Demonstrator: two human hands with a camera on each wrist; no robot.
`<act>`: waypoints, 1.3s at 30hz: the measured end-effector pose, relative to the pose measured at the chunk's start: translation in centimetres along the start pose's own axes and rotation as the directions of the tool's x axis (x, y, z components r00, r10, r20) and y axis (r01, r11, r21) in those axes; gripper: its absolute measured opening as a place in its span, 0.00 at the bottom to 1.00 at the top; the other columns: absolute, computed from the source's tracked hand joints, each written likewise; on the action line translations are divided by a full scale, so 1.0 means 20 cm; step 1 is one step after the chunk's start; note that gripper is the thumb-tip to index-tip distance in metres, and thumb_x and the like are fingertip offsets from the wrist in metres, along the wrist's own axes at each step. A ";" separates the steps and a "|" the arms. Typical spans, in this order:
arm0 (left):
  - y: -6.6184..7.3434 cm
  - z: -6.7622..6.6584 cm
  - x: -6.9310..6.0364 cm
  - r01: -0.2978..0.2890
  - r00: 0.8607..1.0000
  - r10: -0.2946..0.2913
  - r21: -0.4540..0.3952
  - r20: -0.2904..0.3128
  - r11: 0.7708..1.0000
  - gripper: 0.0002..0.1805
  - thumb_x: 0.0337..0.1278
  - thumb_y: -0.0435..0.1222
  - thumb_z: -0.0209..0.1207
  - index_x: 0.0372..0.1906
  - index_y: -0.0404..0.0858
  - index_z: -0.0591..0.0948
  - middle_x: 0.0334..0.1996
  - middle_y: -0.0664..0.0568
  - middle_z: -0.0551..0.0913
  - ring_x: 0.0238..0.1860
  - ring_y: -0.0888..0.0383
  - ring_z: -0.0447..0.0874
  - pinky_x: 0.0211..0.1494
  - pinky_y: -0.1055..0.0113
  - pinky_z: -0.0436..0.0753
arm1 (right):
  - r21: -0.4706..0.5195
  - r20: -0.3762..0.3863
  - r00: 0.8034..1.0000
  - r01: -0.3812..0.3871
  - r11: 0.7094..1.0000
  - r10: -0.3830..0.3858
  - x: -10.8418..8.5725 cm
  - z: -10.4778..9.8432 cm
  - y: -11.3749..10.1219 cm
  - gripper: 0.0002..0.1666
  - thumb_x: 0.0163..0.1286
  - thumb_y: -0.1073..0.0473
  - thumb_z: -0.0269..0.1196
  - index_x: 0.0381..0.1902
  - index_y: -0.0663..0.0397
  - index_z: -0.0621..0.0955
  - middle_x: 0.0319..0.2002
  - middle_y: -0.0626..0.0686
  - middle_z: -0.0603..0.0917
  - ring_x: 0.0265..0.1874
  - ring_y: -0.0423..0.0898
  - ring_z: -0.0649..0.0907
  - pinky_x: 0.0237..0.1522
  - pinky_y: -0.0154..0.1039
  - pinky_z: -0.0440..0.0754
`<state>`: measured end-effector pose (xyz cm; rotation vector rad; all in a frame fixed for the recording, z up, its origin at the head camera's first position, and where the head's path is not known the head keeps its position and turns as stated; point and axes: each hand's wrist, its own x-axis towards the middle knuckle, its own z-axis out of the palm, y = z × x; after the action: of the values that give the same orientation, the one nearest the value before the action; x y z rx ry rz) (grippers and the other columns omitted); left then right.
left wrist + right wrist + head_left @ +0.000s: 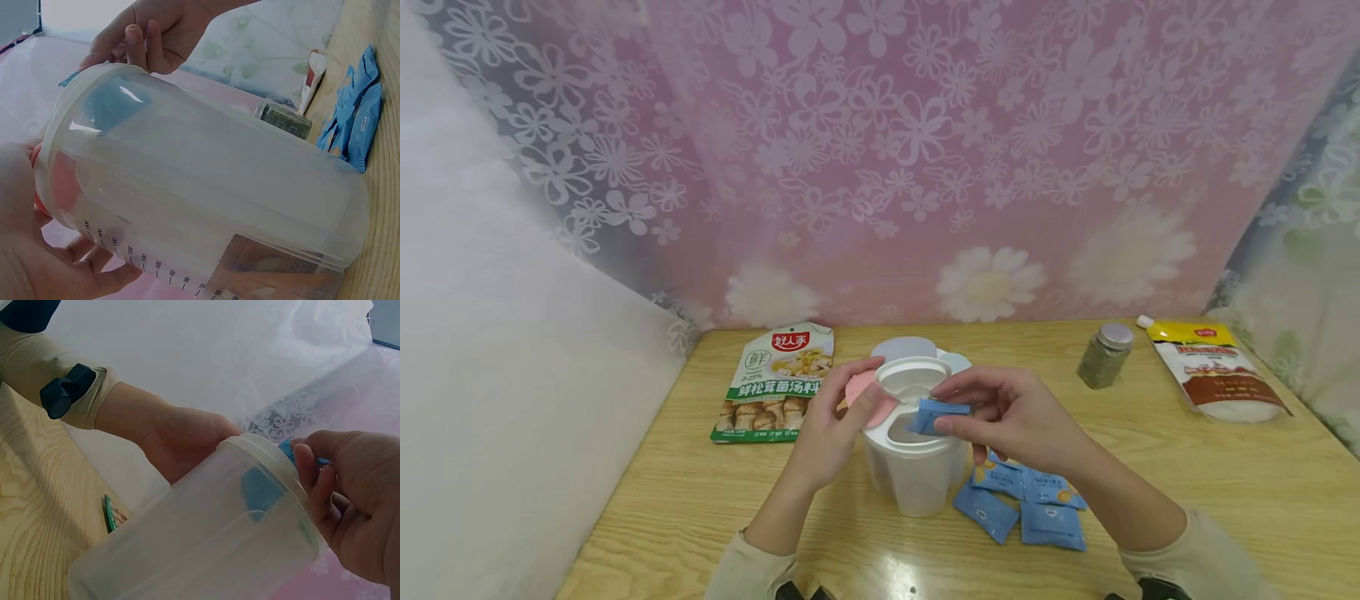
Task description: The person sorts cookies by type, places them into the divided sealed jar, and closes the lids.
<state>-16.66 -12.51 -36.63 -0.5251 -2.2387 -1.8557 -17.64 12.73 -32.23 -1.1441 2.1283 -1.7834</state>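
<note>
A clear plastic storage canister [919, 479] with a divided white lid stands on the table. My left hand [831, 433] grips its upper left side, the thumb on a pink flap [868, 398]. Between thumb and fingers, my right hand [1018, 417] pinches a small blue sachet [936, 415] at an uncovered compartment. Through the clear wall, the sachet's lower part [262, 490] shows inside the canister. Low in another part lies a brown packet [269, 272]. Several more blue sachets [1051, 525] lie on the table below my right hand.
A green and white soup-seasoning pouch [775, 383] lies to the left of the canister. At the back right are a jar of dried herbs [1105, 357] and a spouted yellow, white and brown pouch [1217, 367]. A flowered curtain [917, 167] hangs behind the wooden table [647, 517].
</note>
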 end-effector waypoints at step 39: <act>0.00 -0.01 0.00 0.016 1.000 -0.016 -0.012 0.004 1.000 0.18 0.73 0.42 0.54 0.64 0.49 0.76 0.63 0.52 0.75 0.64 0.53 0.72 0.54 0.61 0.84 | -0.067 0.024 0.999 -0.045 0.997 0.047 -0.33 -0.32 0.28 0.29 0.64 0.76 0.64 0.63 0.63 0.74 0.56 0.46 0.84 0.16 0.44 0.78 0.16 0.40 0.75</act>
<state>-16.75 -12.61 -36.66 -0.5155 -2.2422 -1.8783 -19.04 21.87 -37.74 -1.1175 2.1962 -1.6812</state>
